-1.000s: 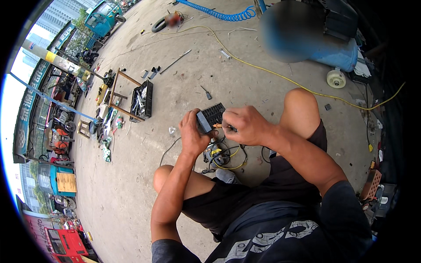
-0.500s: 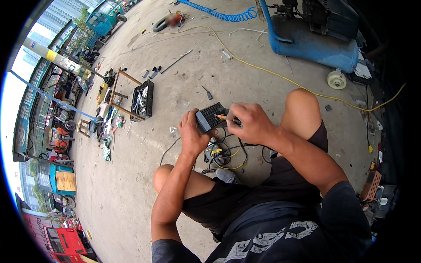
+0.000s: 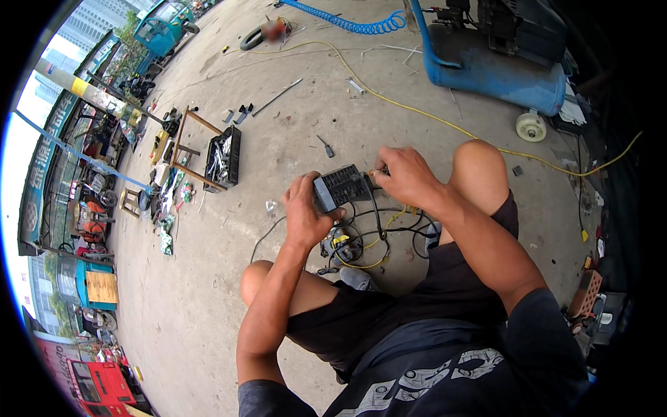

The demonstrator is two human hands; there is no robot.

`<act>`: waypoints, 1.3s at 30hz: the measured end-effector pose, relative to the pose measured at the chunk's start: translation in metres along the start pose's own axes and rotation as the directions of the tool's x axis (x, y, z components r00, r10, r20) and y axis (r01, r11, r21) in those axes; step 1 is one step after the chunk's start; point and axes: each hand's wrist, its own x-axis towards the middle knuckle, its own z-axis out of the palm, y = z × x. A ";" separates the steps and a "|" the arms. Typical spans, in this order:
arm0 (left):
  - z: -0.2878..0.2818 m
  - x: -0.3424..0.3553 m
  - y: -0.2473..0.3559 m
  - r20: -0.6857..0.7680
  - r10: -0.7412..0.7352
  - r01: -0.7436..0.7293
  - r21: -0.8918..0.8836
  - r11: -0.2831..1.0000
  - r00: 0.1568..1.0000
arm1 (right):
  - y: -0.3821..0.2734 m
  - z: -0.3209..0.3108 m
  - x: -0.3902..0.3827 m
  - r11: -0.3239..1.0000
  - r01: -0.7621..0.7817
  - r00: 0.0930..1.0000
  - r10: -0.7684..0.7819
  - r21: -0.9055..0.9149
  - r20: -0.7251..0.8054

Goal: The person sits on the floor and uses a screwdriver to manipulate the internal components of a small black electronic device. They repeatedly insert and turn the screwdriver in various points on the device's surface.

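Observation:
A black, finned metal box is held above a tangle of black and yellow cables. My left hand grips its left end, fingers wrapped round the side. At its right end, where a black cord hangs, my right hand is closed round something small that I cannot make out. Between my feet a yellow-and-black device is partly hidden by the cables. A screwdriver lies on the concrete beyond the box.
A blue compressor stands upper right, with a yellow hose crossing the ground nearby. A black crate of tools and a wooden frame are to the left. A brick, parked vehicles and scattered clutter line both sides.
My right hand has moved up and right toward the box's end. The orange-handled tool seen in it earlier is no longer visible. The box has shifted slightly and shows more top.

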 end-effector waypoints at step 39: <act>0.003 -0.003 -0.006 0.007 0.063 -0.063 -0.023 0.998 0.998 | 0.002 -0.012 0.007 0.978 -0.122 0.970 0.154 0.169 -0.191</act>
